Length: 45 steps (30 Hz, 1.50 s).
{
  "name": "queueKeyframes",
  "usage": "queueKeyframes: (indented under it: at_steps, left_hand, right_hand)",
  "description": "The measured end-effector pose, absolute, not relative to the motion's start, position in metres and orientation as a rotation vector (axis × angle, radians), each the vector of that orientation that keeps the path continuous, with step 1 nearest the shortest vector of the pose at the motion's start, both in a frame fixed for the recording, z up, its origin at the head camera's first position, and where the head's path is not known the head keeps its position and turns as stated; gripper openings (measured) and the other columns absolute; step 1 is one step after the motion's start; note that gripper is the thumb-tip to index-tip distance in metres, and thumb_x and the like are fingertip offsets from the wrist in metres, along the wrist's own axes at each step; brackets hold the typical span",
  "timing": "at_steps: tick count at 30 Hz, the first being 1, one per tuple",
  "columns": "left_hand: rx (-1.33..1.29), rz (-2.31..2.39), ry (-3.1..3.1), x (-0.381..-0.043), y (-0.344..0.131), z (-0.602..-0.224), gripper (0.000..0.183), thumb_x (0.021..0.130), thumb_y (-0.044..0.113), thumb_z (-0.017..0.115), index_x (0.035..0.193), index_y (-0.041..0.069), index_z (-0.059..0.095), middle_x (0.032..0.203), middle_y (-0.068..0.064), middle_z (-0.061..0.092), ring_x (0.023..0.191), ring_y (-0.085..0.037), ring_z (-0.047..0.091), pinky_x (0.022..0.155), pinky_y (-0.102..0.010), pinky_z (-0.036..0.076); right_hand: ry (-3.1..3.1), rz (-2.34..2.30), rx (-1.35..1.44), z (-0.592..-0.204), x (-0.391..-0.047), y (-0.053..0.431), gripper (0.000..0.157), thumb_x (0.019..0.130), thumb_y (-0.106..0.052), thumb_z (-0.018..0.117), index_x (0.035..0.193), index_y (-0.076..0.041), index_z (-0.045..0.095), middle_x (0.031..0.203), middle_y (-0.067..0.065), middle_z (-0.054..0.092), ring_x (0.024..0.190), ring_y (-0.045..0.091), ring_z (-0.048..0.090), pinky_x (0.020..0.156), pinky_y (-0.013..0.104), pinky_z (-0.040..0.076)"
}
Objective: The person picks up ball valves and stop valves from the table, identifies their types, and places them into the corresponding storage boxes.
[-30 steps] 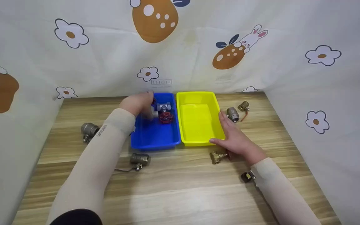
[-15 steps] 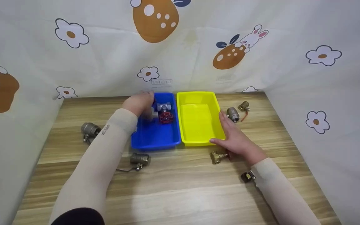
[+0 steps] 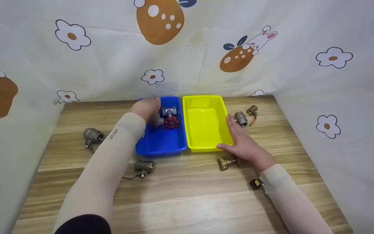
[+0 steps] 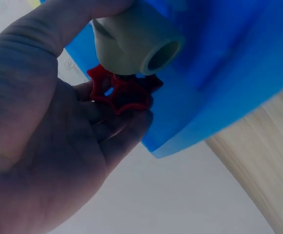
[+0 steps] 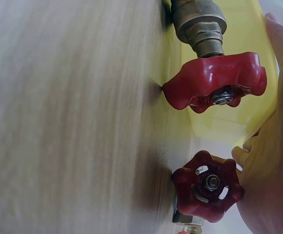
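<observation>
My left hand (image 3: pixel 146 109) reaches into the back left of the blue tray (image 3: pixel 161 151). In the left wrist view it grips a valve (image 4: pixel 136 41) with a pale plastic body and a red handwheel, thumb on the body and fingers at the wheel. Beside that hand in the tray lies a metal valve (image 3: pixel 171 122) with a red handwheel. My right hand (image 3: pixel 247 146) rests against the right side of the yellow tray (image 3: pixel 206 150), fingers straight and thumb at the front corner. A brass valve (image 3: pixel 225 163) with a red handwheel lies just below the right hand.
Ball valves lie around on the wooden table: one (image 3: pixel 93 135) at left, one (image 3: pixel 144 165) before the blue tray, and two at right, a larger one (image 3: pixel 241 119) and a small one (image 3: pixel 252 110). A dark-ended fitting (image 3: pixel 255 184) sits by the right sleeve. A patterned curtain (image 3: pixel 109 65) encloses the table.
My left hand and forearm have shifted slightly right, farther over the blue tray, covering more of the pale valve. The right hand stays against the yellow tray.
</observation>
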State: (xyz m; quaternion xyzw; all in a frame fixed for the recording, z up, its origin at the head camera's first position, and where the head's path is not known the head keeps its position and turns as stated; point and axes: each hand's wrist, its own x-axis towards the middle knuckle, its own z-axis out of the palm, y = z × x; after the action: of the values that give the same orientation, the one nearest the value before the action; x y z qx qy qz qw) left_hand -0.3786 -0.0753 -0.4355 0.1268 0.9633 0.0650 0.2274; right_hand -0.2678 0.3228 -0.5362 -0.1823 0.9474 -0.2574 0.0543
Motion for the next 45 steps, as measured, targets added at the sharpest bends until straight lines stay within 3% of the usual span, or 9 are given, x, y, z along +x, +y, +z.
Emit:
queueKeyframes:
  at_steps: [6, 14, 18, 27, 33, 45]
  left_hand:
    - [0.334, 0.152, 2.666, -0.379, -0.073, -0.438, 0.103, 0.091, 0.017, 0.086, 0.17, -0.004, 0.023, 0.157, -0.031, 0.052, 0.13, -0.041, 0.057, 0.122, -0.061, 0.044]
    - [0.331, 0.123, 2.694, -0.378, -0.071, -0.443, 0.108, 0.089, 0.018, 0.086, 0.171, -0.006, 0.02, 0.162, -0.032, 0.048, 0.142, -0.043, 0.054, 0.126, -0.061, 0.04]
    - [0.321, 0.131, 2.7, -0.379, -0.07, -0.446, 0.107, 0.09, 0.02, 0.087, 0.171, -0.006, 0.022, 0.159, -0.032, 0.051, 0.138, -0.043, 0.056, 0.125, -0.06, 0.041]
    - [0.357, 0.032, 2.683, -0.38, -0.069, -0.45, 0.113, 0.088, 0.017, 0.088, 0.17, -0.011, 0.017, 0.168, -0.035, 0.04, 0.159, -0.05, 0.036, 0.131, -0.059, 0.03]
    - [0.373, 0.031, 2.694, -0.382, -0.066, -0.453, 0.113, 0.087, 0.016, 0.091, 0.169, -0.011, 0.019, 0.162, -0.034, 0.047, 0.153, -0.049, 0.045, 0.128, -0.058, 0.037]
    - [0.424, 0.02, 2.724, -0.382, -0.068, -0.455, 0.116, 0.082, 0.016, 0.095, 0.167, -0.014, 0.022, 0.16, -0.037, 0.046, 0.152, -0.052, 0.044, 0.127, -0.06, 0.038]
  right_hand:
    - [2.868, -0.825, -0.597, -0.553, -0.277, 0.331, 0.123, 0.098, -0.069, 0.072, 0.178, -0.013, -0.003, 0.185, 0.008, -0.009, 0.17, 0.04, 0.006, 0.133, 0.063, 0.016]
    - [2.877, -0.779, -0.532, -0.536, -0.267, 0.322, 0.124, 0.098, -0.069, 0.073, 0.178, -0.014, -0.003, 0.185, 0.007, -0.008, 0.17, 0.038, 0.007, 0.134, 0.061, 0.015]
    - [2.881, -0.77, -0.533, -0.536, -0.267, 0.322, 0.124, 0.097, -0.071, 0.072, 0.178, -0.014, -0.002, 0.185, 0.012, -0.005, 0.17, 0.039, 0.007, 0.134, 0.061, 0.016]
    - [2.883, -0.795, -0.536, -0.535, -0.266, 0.321, 0.125, 0.097, -0.073, 0.072, 0.179, -0.014, -0.002, 0.185, 0.016, -0.001, 0.169, 0.04, 0.01, 0.133, 0.062, 0.019]
    - [2.886, -0.787, -0.542, -0.536, -0.266, 0.321, 0.125, 0.097, -0.073, 0.071, 0.179, -0.014, -0.002, 0.185, 0.012, -0.004, 0.169, 0.04, 0.009, 0.133, 0.061, 0.019]
    - [2.871, -0.79, -0.514, -0.535, -0.265, 0.322, 0.126, 0.095, -0.079, 0.068, 0.179, -0.017, -0.003, 0.185, 0.01, -0.007, 0.169, 0.04, 0.01, 0.133, 0.063, 0.019]
